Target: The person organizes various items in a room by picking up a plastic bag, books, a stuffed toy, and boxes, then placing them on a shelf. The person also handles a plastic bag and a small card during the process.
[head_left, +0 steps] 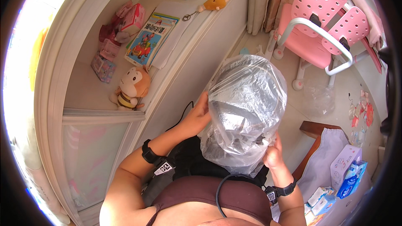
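Observation:
A large clear plastic bag (247, 100) is in front of my body, over a rounded, greyish bulk whose kind I cannot make out through the shiny film. My left hand (201, 115) is on the bag's left side, its fingertips hidden behind the plastic. At the lower right of the bag, my right hand (274, 154) has its fingers curled on the gathered, crumpled film. The bag's loose lower part hangs toward my lap.
A cabinet at left holds a plush toy (132, 86), picture books (150, 39) and an orange keychain toy (213, 3). A pink chair (307, 37) stands far right, with another clear bag (319, 99) on the floor. Tissue packs (352, 179) lie on a cloth-covered table (320, 159) at right.

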The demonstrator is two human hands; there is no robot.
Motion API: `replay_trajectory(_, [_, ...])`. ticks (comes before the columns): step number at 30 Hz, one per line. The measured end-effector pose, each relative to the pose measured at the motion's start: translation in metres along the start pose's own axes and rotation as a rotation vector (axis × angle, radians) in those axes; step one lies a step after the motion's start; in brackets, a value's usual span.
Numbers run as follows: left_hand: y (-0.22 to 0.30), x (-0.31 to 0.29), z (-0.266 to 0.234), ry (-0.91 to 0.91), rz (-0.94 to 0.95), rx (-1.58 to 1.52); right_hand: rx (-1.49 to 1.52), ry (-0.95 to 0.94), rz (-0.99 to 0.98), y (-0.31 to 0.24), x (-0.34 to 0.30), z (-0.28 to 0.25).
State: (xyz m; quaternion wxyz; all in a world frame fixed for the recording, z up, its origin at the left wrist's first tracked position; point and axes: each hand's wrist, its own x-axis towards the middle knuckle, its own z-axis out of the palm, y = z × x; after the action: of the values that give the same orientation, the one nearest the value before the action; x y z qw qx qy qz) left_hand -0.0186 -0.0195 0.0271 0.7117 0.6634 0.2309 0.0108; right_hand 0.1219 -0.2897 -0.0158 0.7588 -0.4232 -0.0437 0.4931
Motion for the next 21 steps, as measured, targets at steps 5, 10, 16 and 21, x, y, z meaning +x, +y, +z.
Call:
replay_trajectory(5, [0.001, -0.011, 0.005, -0.065, -0.231, -0.137, -0.032, 0.031, -0.080, -0.006, 0.004, 0.006])
replay_trajectory(10, [-0.006, -0.009, 0.023, 0.050, -0.319, -0.831, -0.193, -0.029, -0.088, -0.021, 0.019, 0.007])
replay_trajectory(16, [-0.018, -0.002, 0.024, 0.124, -0.369, -0.734, -0.203, -0.203, -0.018, -0.032, 0.044, 0.012])
replay_trajectory(21, [-0.018, 0.007, 0.008, 0.183, -0.314, -0.751, -0.335, -0.332, -0.019, -0.039, 0.062, 0.025])
